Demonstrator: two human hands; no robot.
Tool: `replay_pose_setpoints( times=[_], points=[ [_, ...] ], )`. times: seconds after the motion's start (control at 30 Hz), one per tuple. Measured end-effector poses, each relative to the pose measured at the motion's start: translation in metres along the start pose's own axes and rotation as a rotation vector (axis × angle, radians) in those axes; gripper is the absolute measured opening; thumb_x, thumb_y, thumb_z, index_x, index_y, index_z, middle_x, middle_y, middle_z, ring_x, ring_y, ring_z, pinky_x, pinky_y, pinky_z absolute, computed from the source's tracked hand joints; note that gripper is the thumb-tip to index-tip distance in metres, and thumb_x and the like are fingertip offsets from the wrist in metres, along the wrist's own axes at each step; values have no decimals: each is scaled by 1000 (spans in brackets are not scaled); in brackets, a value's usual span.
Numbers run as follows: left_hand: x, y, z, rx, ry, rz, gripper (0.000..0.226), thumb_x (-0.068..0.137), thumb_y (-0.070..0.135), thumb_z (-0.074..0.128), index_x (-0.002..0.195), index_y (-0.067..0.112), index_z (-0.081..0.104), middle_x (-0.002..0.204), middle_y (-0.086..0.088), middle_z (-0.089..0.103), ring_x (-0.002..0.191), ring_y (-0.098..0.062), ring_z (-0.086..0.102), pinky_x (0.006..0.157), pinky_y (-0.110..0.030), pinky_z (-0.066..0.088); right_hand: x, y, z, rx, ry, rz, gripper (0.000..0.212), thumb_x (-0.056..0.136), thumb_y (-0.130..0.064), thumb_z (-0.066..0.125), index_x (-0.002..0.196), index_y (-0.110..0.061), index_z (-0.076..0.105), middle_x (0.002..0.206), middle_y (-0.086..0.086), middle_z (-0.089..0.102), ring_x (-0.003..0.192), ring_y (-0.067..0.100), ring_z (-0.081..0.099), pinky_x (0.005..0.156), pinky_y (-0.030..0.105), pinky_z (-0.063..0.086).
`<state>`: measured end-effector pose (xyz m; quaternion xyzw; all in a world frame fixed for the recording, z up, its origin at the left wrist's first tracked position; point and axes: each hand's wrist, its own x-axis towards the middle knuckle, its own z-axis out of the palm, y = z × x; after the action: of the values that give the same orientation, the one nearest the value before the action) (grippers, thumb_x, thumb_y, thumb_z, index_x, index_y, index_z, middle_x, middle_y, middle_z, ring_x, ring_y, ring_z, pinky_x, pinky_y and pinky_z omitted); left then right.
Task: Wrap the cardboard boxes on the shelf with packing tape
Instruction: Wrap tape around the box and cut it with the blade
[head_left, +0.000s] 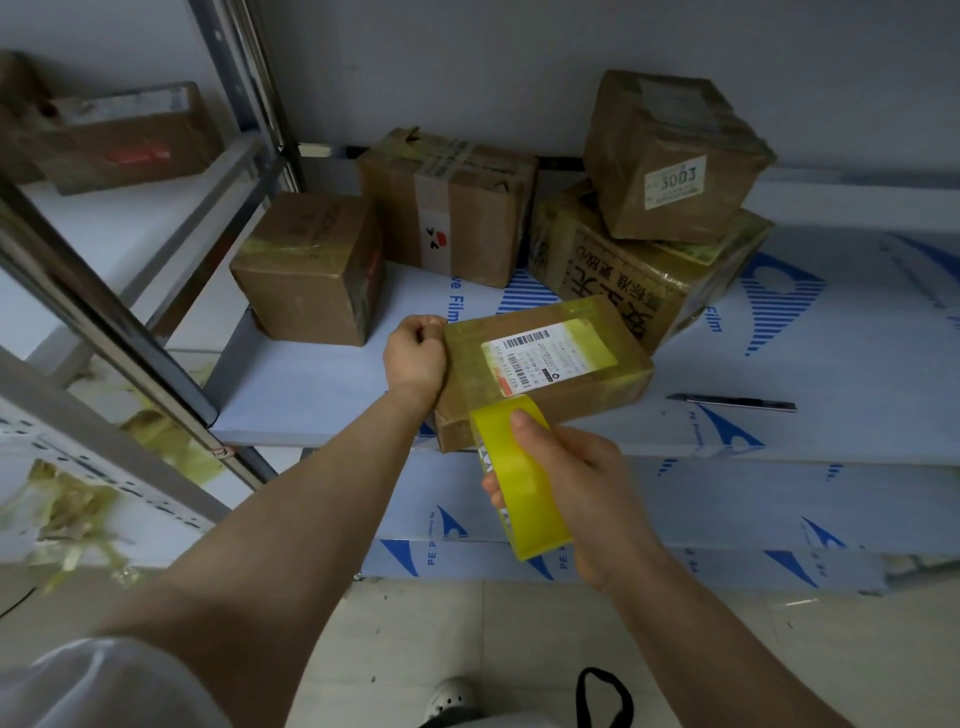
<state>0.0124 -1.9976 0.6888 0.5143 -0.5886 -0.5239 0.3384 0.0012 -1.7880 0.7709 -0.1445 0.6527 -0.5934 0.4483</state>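
Tape roll (525, 501) clasped in my right hand (589, 480) — its strip runs onto the box (550, 387) just above; my left hand (415, 357) grips that box's left end.

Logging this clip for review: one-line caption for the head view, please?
At the shelf edge, the left hand grips a labelled box while the right hand holds a yellow tape roll against it.

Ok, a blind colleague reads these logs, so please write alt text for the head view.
The right hand holds a yellow tape roll whose strip runs onto a flat labelled box at the shelf edge, while the left hand holds the box's left corner. Other boxes stand behind; a knife lies to the right.
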Motion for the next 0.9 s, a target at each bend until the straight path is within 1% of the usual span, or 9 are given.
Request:
replay_pose_setpoints(
  times=[0.33, 0.53, 0.6, 0.63, 0.7, 0.73, 0.8, 0.83, 0.9],
  points=[
    [-1, 2, 0, 26, 2, 1, 20, 98, 20, 45, 102, 16, 64, 108, -8, 65, 103, -26, 59, 98, -40, 47, 7, 23, -4, -22, 30, 13, 39, 90, -32, 61, 88, 6, 66, 64, 13, 70, 53, 16, 66, 55, 26, 54],
    [-3, 4, -2, 52, -11, 17, 23, 99, 20, 44, 107, 13, 64, 108, -8, 64, 104, -26, 58, 98, -39, 46, 18, 42, -9, -69, 58, 0, 33, 91, -27, 59, 78, 2, 67, 62, 12, 69, 52, 17, 64, 58, 28, 51],
    [-3, 5, -4, 113, -46, 40, 24, 99, 21, 41, 107, 12, 63, 110, -10, 64, 107, -28, 57, 97, -39, 46, 22, 45, -9, -64, 55, 0, 28, 91, -24, 59, 74, -5, 68, 61, 12, 68, 51, 18, 63, 57, 28, 50],
    [-2, 5, -6, 204, -58, 75, 26, 100, 21, 40, 109, 13, 62, 113, -11, 63, 109, -30, 56, 98, -40, 44, 24, 46, -8, -55, 54, 1, 26, 91, -23, 60, 73, -7, 68, 60, 12, 68, 51, 19, 62, 57, 27, 50],
    [0, 13, -10, 595, -43, 219, 30, 99, 18, 38, 122, 15, 58, 126, -12, 58, 119, -31, 50, 109, -43, 32, 28, 46, -8, -36, 56, 0, 25, 90, -22, 61, 71, -8, 67, 60, 13, 68, 50, 19, 62, 56, 28, 50],
    [0, 20, -10, 789, -24, 321, 37, 97, 13, 39, 132, 15, 52, 134, -11, 53, 125, -30, 46, 115, -44, 21, 29, 45, -8, -33, 58, -1, 25, 90, -22, 61, 70, -8, 66, 60, 14, 67, 50, 20, 62, 57, 28, 50],
    [-4, 35, -2, 978, -69, 459, 51, 95, 12, 40, 146, 12, 33, 142, -12, 45, 133, -27, 39, 118, -43, 9, 31, 45, -7, -34, 57, -1, 25, 90, -22, 62, 70, -7, 66, 60, 15, 67, 50, 20, 62, 57, 28, 50],
    [-8, 40, 5, 1039, -138, 456, 55, 98, 24, 39, 149, 10, 24, 145, -14, 41, 135, -28, 35, 118, -43, 7, 32, 45, -7, -36, 57, -1, 25, 90, -21, 62, 70, -6, 66, 61, 15, 67, 50, 19, 63, 57, 28, 51],
    [-18, 36, 21, 1172, -279, 348, 82, 93, 64, 24, 152, 9, 7, 152, -17, 26, 142, -31, 21, 117, -47, 6, 33, 45, -7, -35, 60, -3, 27, 90, -21, 62, 74, 1, 65, 63, 18, 68, 52, 21, 64, 59, 31, 53]
  ],
)
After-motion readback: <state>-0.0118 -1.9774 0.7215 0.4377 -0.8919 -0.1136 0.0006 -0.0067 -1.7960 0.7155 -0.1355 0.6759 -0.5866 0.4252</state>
